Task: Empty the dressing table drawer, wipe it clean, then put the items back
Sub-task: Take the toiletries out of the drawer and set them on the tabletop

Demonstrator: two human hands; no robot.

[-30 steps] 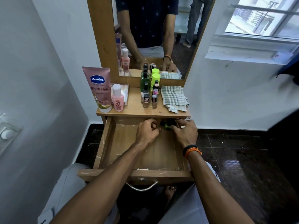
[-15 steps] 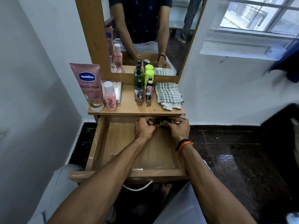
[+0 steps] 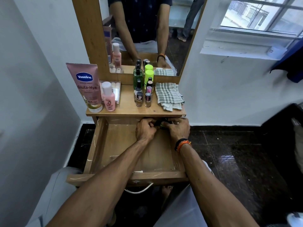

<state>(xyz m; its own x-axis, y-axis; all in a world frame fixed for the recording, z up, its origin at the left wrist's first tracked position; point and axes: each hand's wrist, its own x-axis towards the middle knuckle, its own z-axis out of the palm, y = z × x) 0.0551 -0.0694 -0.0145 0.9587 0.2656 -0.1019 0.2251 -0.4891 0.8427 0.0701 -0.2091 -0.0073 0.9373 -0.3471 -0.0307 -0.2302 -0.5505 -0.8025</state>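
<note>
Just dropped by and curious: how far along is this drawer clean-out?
Mostly emptied: bottles and the lotion tube stand on the tabletop. The left hand and right hand are gathering small dark items at the drawer back. The folded cloth lies unused; wiping and refilling remain.

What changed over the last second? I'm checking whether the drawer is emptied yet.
Hardly anything: both hands, left hand and right hand, stay closed on small dark items at the drawer back. Nothing lifted out or let go. Bottles and checked cloth on top unmoved.
</note>
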